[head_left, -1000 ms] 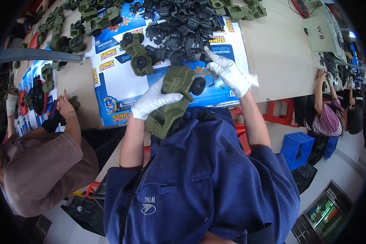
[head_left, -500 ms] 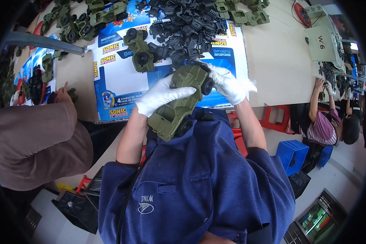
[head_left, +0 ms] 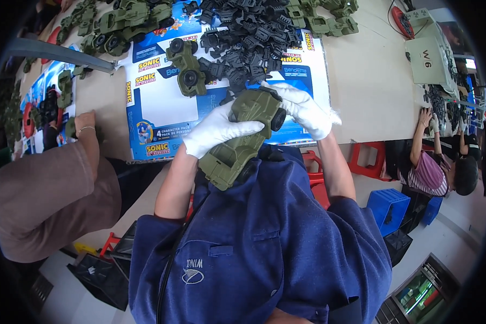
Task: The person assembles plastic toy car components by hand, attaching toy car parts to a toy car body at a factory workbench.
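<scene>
An olive-green toy military truck [head_left: 229, 154] is held tilted above my lap, at the table's near edge. My left hand [head_left: 218, 128], in a white glove, grips its side with the thumb lying across the body. White-gloved as well, my right hand [head_left: 303, 109] has its fingers bent against the truck's far end, by a dark edge and a black wheel [head_left: 278, 119]. Its fingertips are partly hidden, so a small part between them cannot be made out. Beyond my hands lies a heap of black plastic parts [head_left: 248, 46]. Another green toy truck [head_left: 190, 73] rests left of the heap.
Printed blue-and-white card [head_left: 167, 108] covers the table [head_left: 362, 81] before me. More green toy trucks [head_left: 129, 19] stand at the far left, green bodies [head_left: 329, 19] at the far right. A grey metal bar [head_left: 65, 54] juts in from the left. A co-worker's brown sleeve [head_left: 43, 167] is beside me.
My right hand has shifted slightly right and down, its fingers still at the truck's far end. The truck has dipped a little toward me. The co-worker's hand at left has moved.
</scene>
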{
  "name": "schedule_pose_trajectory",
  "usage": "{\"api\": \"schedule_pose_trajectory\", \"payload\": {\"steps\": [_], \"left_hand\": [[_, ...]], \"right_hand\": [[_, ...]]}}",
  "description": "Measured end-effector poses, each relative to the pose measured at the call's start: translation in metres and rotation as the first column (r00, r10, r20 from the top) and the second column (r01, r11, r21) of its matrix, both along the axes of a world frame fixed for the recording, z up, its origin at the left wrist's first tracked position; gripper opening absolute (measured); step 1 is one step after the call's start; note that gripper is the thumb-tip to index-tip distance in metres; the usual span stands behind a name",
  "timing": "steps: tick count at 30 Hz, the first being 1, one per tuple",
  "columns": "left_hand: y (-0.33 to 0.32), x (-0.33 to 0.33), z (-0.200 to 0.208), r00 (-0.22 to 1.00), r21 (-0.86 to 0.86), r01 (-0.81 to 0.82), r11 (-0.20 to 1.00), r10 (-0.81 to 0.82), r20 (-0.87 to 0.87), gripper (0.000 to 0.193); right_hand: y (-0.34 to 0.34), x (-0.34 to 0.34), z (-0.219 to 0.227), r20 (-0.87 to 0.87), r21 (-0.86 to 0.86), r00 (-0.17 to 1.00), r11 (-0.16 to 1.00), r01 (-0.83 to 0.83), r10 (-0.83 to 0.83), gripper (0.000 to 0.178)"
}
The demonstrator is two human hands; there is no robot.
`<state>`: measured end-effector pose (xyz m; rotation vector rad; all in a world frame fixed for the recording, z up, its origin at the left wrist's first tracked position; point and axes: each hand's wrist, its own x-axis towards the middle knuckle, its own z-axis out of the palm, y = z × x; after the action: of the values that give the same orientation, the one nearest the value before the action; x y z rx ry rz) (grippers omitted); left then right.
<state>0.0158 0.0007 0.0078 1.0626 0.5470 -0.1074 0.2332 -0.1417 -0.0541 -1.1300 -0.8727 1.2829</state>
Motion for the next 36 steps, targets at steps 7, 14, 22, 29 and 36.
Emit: {"api": "schedule_pose_trajectory", "payload": {"steps": [7,14,22,29,36], "left_hand": [[-0.013,0.017,-0.01,0.955,0.098,-0.242,0.965,0.22,0.198,0.08],[-0.01,0.024,-0.033,0.818,0.457,-0.519,0.722,0.266,0.51,0.096],[-0.018,0.019,-0.034,0.79,0.424,-0.546,0.723,0.275,0.548,0.033],[0.005,0.024,-0.068,0.895,0.806,-0.387,0.449,0.392,0.211,0.039],[0.13,0.012,-0.099,0.568,0.936,-0.061,0.347,0.783,-0.253,0.105]], "right_hand": [[0.027,-0.021,0.061,0.715,-0.009,0.699,1.0,-0.006,0.011,0.099],[0.027,-0.049,0.047,0.52,0.141,0.841,0.986,0.085,-0.147,0.103],[0.017,-0.083,0.03,0.564,0.43,0.633,0.843,0.323,-0.53,0.076],[0.002,-0.021,-0.019,0.44,-0.12,0.662,0.69,0.713,-0.607,0.053],[-0.055,0.093,-0.066,0.68,0.275,-0.084,0.148,0.95,-0.728,0.066]]}}
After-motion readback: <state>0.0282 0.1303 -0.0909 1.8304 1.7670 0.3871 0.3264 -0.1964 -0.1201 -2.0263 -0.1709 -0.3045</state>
